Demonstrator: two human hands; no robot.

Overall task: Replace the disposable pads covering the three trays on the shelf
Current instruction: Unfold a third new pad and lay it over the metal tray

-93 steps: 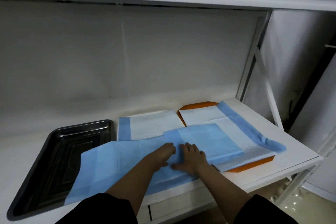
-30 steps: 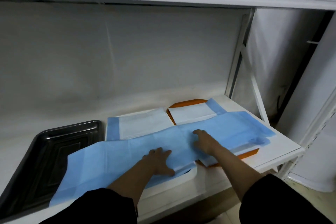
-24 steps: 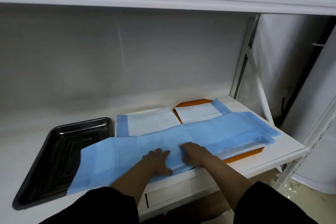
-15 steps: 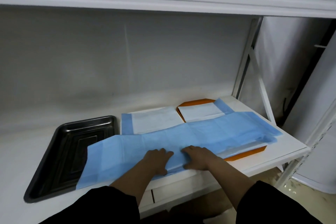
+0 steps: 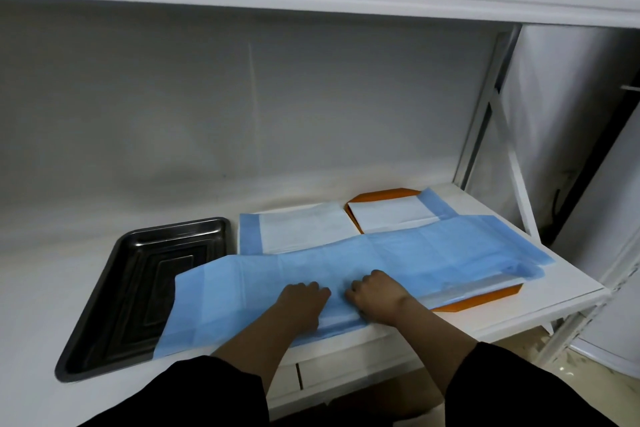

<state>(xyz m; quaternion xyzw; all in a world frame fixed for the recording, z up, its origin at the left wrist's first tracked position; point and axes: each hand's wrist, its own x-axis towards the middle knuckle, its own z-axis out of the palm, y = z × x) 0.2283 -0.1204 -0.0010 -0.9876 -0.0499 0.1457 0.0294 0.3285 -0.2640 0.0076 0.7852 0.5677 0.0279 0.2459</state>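
My left hand [image 5: 302,302] and my right hand [image 5: 375,295] sit side by side, knuckles up, on the near middle of the long, thin blue disposable pad [image 5: 433,253]; the fingers are bent down onto the sheet, but I cannot tell whether they pinch a fold or only press it. The pad lies unfolded across the white shelf [image 5: 561,281], its left end drooping over the right rim of the bare dark metal tray [image 5: 138,288] and its right end bunched on top of the orange tray [image 5: 481,296]. Behind it, two white pads with blue borders show, one in the middle [image 5: 298,230] and one on the orange tray [image 5: 388,217], and I judge these are the covers already in place. The sheet is light and slick, so if I tug it from the centre alone the far ends may lag, crease or fold under. Dragging it leftward could catch the bunched right end on the pad beneath and pull that cover askew. Its near edge runs right at the shelf front, so one careless slide could spill it over the lip. If I drop it unsquared into the metal tray, the corners may ride up the walls
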